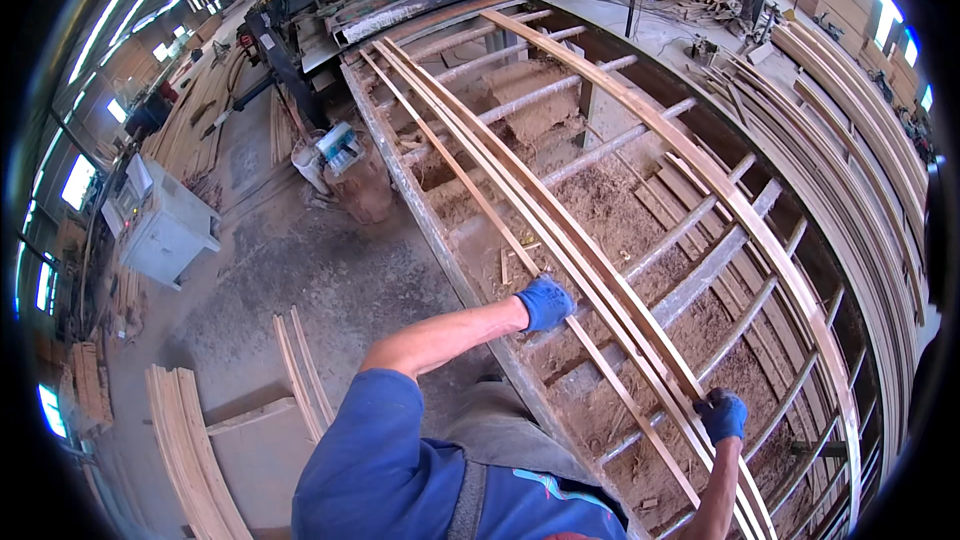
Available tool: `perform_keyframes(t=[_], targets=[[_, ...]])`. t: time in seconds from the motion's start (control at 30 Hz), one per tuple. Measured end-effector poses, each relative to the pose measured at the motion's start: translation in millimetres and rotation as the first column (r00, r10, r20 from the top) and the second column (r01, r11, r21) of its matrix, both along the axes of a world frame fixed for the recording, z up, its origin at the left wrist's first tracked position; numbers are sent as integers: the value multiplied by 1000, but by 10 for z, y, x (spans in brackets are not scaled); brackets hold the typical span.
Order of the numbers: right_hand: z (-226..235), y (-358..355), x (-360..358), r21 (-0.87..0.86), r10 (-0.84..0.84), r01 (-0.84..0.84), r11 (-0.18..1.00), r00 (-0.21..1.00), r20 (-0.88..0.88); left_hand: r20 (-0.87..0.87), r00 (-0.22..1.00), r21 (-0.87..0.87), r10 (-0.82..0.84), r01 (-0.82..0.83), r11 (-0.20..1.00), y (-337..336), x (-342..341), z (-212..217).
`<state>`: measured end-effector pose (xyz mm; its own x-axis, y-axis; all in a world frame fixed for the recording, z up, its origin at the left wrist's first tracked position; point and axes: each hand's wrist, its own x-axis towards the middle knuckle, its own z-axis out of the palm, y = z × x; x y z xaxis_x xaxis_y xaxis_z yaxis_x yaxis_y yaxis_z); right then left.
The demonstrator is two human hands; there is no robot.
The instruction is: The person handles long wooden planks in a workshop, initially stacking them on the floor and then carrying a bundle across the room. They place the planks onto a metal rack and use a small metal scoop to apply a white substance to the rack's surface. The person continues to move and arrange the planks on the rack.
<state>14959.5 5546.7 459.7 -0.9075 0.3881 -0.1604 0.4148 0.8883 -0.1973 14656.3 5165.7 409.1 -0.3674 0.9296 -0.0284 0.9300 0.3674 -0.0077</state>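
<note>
My left hand [545,302], in a blue glove, is closed around a thin wooden strip [630,405]. The strip slants along the roller frame [409,180] from its far end toward my body. Beside it, to the right, several long wooden boards [600,270] lie close together on the rollers. My right hand [722,415], also gloved in blue, has its fingers curled on the right-hand edge of these boards, nearer to me. Its fingertips are partly hidden. Farther right, a separate long board [680,140] rests across the rollers.
Beneath the rollers lie heaps of sawdust [530,125] and loose boards. A machine [420,10] stands at the frame's far end. Stacked long boards [830,190] line the right side. To the left are a grey control cabinet [165,225], a bucket [310,165] and boards [190,450] near me.
</note>
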Motion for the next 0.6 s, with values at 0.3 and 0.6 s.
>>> perform_keyframes(t=[0.3,0.6], targets=[[-117,-131,86,138,40,-27,990,995,-95,16,1000,52,18,-19,998,19,41,-41],[213,-671,-393,155,34,-26,988,998,-50,126,989,86,73,-84,993,-364,39,-38]])
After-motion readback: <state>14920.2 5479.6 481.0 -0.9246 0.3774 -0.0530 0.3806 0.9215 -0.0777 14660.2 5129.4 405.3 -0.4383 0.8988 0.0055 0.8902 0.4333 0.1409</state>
